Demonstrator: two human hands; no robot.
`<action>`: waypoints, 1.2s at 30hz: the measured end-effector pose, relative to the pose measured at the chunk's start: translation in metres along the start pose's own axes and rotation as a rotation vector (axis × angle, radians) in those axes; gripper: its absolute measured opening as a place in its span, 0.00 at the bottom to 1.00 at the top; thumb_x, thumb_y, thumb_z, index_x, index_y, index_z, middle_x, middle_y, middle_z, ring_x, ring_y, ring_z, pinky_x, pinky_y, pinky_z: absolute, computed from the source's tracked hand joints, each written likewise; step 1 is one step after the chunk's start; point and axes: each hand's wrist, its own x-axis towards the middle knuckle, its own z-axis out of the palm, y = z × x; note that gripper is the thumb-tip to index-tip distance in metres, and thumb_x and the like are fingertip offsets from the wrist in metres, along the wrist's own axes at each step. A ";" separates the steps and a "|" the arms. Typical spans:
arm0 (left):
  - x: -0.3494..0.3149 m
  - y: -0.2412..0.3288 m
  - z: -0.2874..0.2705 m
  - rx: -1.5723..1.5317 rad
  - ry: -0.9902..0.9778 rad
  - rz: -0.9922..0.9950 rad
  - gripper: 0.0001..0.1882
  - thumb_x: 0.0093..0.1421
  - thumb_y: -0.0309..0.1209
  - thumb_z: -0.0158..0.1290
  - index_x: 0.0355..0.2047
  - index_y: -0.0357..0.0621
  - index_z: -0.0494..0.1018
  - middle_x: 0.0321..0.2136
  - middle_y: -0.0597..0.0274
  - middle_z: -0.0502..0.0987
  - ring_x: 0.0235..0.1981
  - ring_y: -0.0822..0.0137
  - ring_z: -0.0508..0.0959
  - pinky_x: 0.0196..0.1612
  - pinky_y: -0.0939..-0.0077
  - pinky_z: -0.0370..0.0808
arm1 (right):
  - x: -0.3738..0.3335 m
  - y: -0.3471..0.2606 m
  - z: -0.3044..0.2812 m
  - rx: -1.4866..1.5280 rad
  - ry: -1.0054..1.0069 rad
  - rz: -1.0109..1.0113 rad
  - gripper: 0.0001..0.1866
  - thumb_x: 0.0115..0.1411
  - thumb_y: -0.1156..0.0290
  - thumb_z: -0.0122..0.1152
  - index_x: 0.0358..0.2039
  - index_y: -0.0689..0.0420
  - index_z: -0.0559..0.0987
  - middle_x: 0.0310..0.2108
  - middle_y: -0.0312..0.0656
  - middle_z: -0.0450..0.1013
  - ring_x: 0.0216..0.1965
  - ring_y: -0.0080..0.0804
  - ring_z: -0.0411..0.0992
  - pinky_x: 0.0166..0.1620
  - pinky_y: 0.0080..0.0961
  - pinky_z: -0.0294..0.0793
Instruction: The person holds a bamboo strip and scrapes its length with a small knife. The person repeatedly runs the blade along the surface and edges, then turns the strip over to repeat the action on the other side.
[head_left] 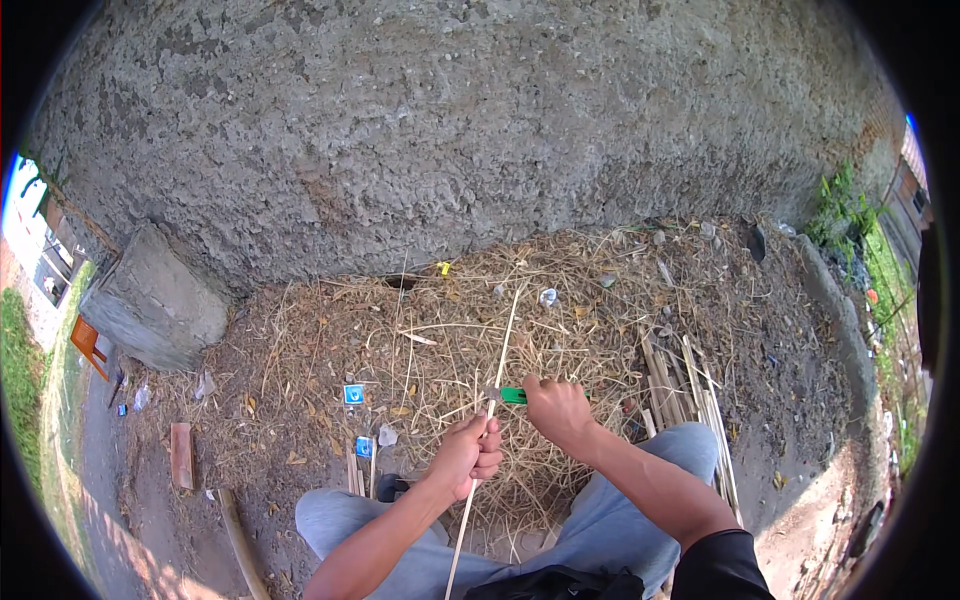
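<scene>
A long, thin pale strip [510,330], which looks like split bamboo or cane, slants from between my knees away toward the wall. Partway along it, my left hand [468,456] is closed around the strip. My right hand [560,411] grips a green-handled knife [514,396], its fingers wrapped over the handle. The short blade meets the strip just beyond my left fingers; whether it cuts in is too small to tell. Pale curled shavings [560,350] lie thickly on the ground beneath both hands.
Split strips [663,385] are piled by my right knee, with a few more [360,470] by the left. A rough grey wall [480,130] rises ahead. At left are a concrete block [160,305], a brick [181,455] and a pole [240,540]. Blue packets [353,394] lie nearby.
</scene>
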 end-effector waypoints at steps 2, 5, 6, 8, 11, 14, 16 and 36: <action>-0.005 -0.015 0.007 0.045 0.035 -0.067 0.15 0.73 0.41 0.33 0.31 0.49 0.62 0.16 0.76 0.52 0.11 0.81 0.48 0.12 0.83 0.45 | 0.006 0.022 0.006 -0.079 0.050 0.090 0.03 0.56 0.76 0.54 0.31 0.61 0.72 0.21 0.48 0.76 0.23 0.45 0.78 0.27 0.39 0.77; -0.020 -0.033 0.016 0.170 0.100 -0.162 0.14 0.73 0.40 0.34 0.32 0.48 0.62 0.16 0.76 0.54 0.11 0.81 0.49 0.12 0.82 0.46 | 0.025 0.069 -0.003 -0.066 -0.037 0.280 0.09 0.54 0.78 0.56 0.37 0.64 0.75 0.26 0.51 0.77 0.29 0.47 0.79 0.30 0.40 0.78; -0.020 -0.030 0.016 0.172 0.085 -0.155 0.14 0.73 0.40 0.34 0.32 0.48 0.62 0.16 0.76 0.54 0.11 0.81 0.49 0.13 0.83 0.46 | 0.023 0.072 -0.002 -0.058 -0.026 0.291 0.09 0.54 0.78 0.56 0.37 0.64 0.75 0.26 0.51 0.77 0.29 0.47 0.79 0.30 0.40 0.78; -0.020 -0.019 0.011 0.207 0.051 -0.149 0.15 0.73 0.41 0.35 0.32 0.46 0.62 0.16 0.75 0.54 0.12 0.81 0.49 0.13 0.83 0.47 | 0.020 0.074 0.002 -0.019 0.086 0.305 0.09 0.53 0.77 0.57 0.35 0.64 0.75 0.26 0.52 0.77 0.28 0.50 0.78 0.30 0.42 0.78; -0.015 -0.027 -0.001 0.300 0.089 -0.076 0.15 0.73 0.41 0.35 0.32 0.46 0.62 0.16 0.75 0.55 0.12 0.82 0.51 0.13 0.84 0.48 | 0.017 0.062 -0.005 0.083 0.142 0.331 0.08 0.51 0.76 0.57 0.33 0.63 0.73 0.21 0.53 0.75 0.25 0.53 0.77 0.28 0.46 0.76; -0.011 -0.030 -0.007 0.398 0.172 0.041 0.17 0.72 0.42 0.36 0.31 0.44 0.63 0.17 0.74 0.56 0.13 0.82 0.53 0.14 0.85 0.50 | 0.010 0.030 -0.021 0.172 0.137 0.226 0.07 0.52 0.75 0.55 0.32 0.61 0.72 0.19 0.54 0.74 0.22 0.54 0.75 0.26 0.48 0.74; -0.009 -0.030 -0.008 0.392 0.205 0.072 0.17 0.72 0.42 0.36 0.31 0.43 0.64 0.17 0.74 0.57 0.13 0.83 0.54 0.14 0.85 0.51 | 0.000 0.011 -0.023 0.223 0.109 0.160 0.06 0.52 0.74 0.55 0.32 0.60 0.71 0.19 0.53 0.74 0.22 0.54 0.75 0.26 0.48 0.74; -0.005 -0.006 -0.001 0.102 0.080 0.094 0.15 0.73 0.39 0.34 0.33 0.45 0.64 0.16 0.75 0.54 0.12 0.82 0.50 0.13 0.84 0.49 | -0.010 -0.009 -0.013 0.159 -0.024 -0.042 0.04 0.56 0.73 0.52 0.32 0.58 0.71 0.16 0.48 0.73 0.19 0.49 0.75 0.22 0.44 0.74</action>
